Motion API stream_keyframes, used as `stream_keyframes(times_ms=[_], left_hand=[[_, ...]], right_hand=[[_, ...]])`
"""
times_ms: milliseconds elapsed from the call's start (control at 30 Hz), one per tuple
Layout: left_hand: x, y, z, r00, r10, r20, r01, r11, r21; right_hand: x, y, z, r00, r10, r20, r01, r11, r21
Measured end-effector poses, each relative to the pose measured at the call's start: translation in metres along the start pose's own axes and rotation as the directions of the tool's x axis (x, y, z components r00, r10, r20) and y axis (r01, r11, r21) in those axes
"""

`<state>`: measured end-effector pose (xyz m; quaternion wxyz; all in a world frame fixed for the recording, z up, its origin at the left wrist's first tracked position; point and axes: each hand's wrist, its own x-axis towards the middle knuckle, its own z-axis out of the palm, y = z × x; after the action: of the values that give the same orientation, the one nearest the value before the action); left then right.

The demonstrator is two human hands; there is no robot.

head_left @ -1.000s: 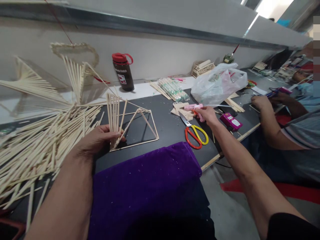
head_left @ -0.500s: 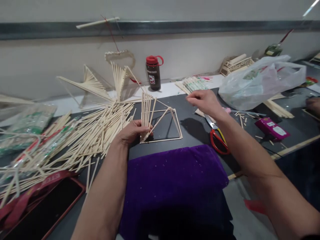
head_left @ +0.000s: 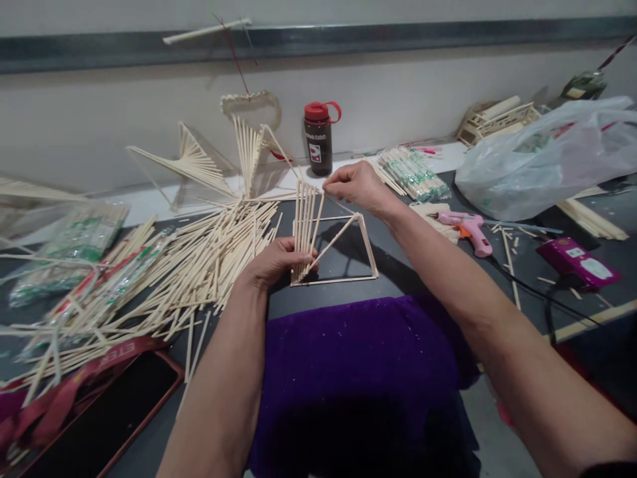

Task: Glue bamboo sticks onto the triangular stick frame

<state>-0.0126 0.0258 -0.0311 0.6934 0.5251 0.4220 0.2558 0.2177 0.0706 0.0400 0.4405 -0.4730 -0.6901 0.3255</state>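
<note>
A stick frame [head_left: 336, 281] with a rectangular base and a fan of upright sticks stands on the dark table. My left hand [head_left: 281, 260] grips the foot of the fan at the frame's left side, fingers closed round the sticks. At the top of the fan's rightmost stick, my right hand [head_left: 355, 186] has its thumb and fingertips pinched together on that stick's tip. A slanting stick runs from the fan's foot to the frame's right corner. Left of the frame lies a large pile of loose sticks [head_left: 213, 259].
A red-lidded bottle [head_left: 318, 143] stands behind the frame. To the right are a pink glue gun [head_left: 465, 229], a purple box [head_left: 577, 262] and a plastic bag [head_left: 542, 159]. A phone [head_left: 104, 415] lies front left; purple cloth [head_left: 348, 358] covers the near edge.
My right hand has moved left to the top of the fan. The camera view has shifted right; the pink glue gun shows now, and the red-handled scissors are no longer visible.
</note>
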Motion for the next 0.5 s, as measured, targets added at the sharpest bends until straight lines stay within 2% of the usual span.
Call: stream_keyframes(times_ms=[333, 500], left_hand=[[-0.0028, 0.0031, 0.0062, 1.000, -0.003, 0.015, 0.003, 0.999, -0.039], [-0.0016, 0.0008, 0.0049, 1.000, 0.000, 0.023, 0.001, 0.999, -0.052]], right_hand=[[-0.0054, -0.0013, 0.0082, 0.998, 0.066, -0.004, -0.065, 0.991, 0.117], [-0.0060, 0.0035, 0.0107, 0.999, 0.034, -0.020, -0.031, 0.991, 0.129]])
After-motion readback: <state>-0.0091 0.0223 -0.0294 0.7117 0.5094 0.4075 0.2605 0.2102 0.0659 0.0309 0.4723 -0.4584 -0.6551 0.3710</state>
